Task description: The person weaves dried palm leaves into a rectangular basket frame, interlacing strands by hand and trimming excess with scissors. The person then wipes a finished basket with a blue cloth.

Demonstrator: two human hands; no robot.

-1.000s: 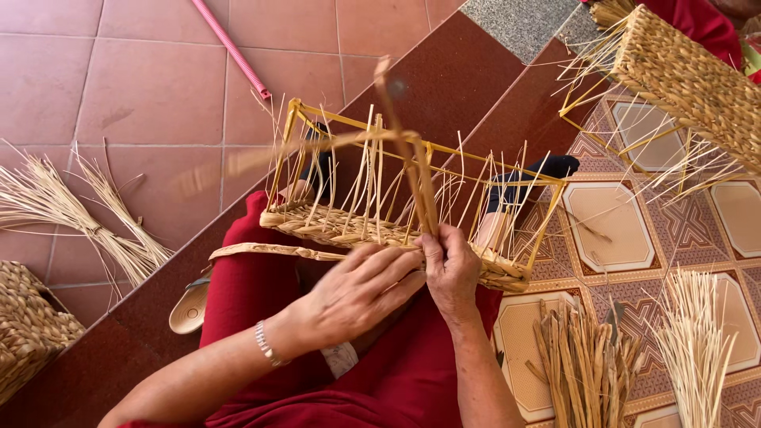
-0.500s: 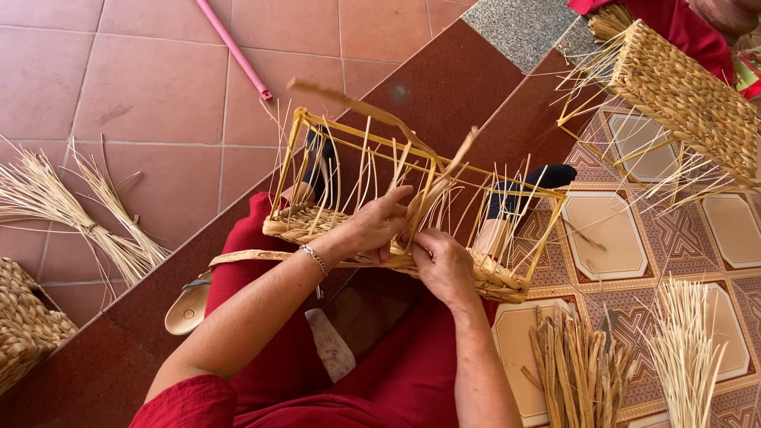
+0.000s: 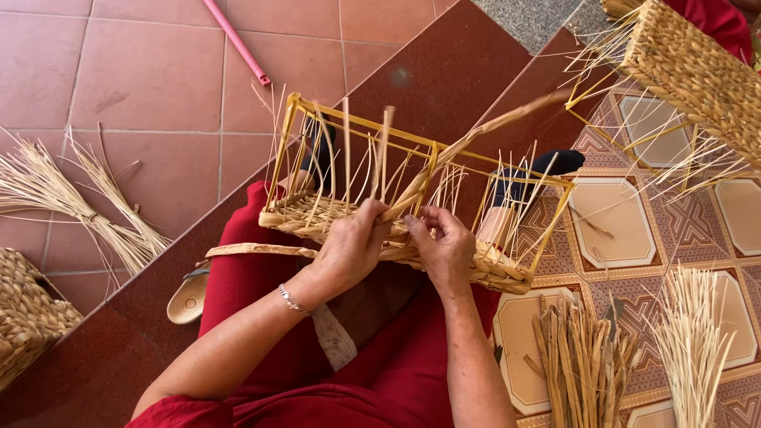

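Note:
A half-woven basket (image 3: 491, 273) on a yellow wire frame (image 3: 365, 123) rests on my lap, with thin upright straw ribs. My left hand (image 3: 349, 246) grips a flat woven fibre strand (image 3: 476, 139) that runs up and to the right from the near wall. My right hand (image 3: 444, 246) pinches the basket's near wall right beside it, fingers on the weave. A second flat strand (image 3: 254, 250) trails off the basket's left end over my red trousers.
A finished woven basket (image 3: 690, 71) on another person's red lap is at top right. Straw bundles lie at left (image 3: 71, 202) and bottom right (image 3: 697, 349); darker reed strips (image 3: 579, 364) beside them. Another woven basket (image 3: 28, 313) sits at far left. A pink hose (image 3: 238, 43) crosses the tiles.
The left hand went from the lap side up to the basket wall and now pulls the strand down and outward to the right. The right hand stayed on the wall.

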